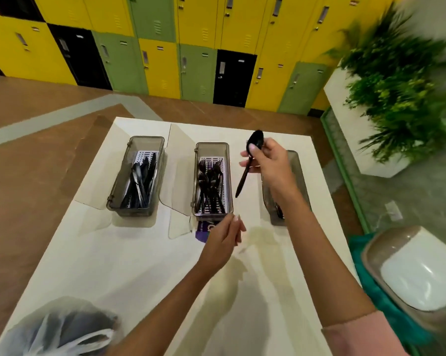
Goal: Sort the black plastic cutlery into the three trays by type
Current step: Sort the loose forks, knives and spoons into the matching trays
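Note:
Three smoky clear trays stand in a row on the white table. The left tray holds black knives. The middle tray holds black forks. The right tray is mostly hidden behind my right arm. My right hand pinches a black spoon near its bowl, handle hanging down, between the middle and right trays. My left hand hovers just in front of the middle tray, fingers relaxed and holding nothing.
A thin plastic bag lies at the table's near left corner. A purple card peeks out under the middle tray. A bin with a white lid stands at the right, a planter beyond it, lockers behind.

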The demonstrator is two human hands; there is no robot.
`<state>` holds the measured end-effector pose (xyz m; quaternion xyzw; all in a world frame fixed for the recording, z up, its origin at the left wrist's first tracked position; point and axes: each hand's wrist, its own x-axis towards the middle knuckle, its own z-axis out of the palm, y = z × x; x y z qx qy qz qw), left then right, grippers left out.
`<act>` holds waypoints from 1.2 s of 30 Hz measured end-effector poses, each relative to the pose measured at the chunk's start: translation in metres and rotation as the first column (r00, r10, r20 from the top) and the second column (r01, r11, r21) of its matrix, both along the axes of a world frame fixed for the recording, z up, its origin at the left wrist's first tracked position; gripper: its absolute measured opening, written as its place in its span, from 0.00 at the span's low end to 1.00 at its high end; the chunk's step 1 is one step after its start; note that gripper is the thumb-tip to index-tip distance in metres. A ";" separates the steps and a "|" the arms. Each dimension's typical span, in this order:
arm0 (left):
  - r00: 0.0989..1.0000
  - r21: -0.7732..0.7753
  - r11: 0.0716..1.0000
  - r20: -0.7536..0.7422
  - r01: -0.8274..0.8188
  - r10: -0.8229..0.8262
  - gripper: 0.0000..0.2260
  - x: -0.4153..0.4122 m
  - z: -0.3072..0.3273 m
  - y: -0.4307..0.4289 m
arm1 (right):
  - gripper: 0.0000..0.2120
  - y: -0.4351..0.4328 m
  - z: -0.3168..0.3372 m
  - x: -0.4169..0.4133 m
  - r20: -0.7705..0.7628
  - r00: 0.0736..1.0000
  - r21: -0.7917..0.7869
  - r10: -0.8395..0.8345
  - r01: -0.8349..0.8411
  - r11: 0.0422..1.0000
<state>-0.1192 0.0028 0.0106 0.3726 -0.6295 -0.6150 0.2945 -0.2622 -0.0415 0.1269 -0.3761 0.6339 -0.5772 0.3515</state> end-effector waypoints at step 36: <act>0.911 -0.272 0.945 0.315 -0.181 0.265 0.01 0.110 0.025 -0.004 | 0.19 0.096 -0.148 0.067 -0.523 0.794 -0.053 -0.309 0.331 0.942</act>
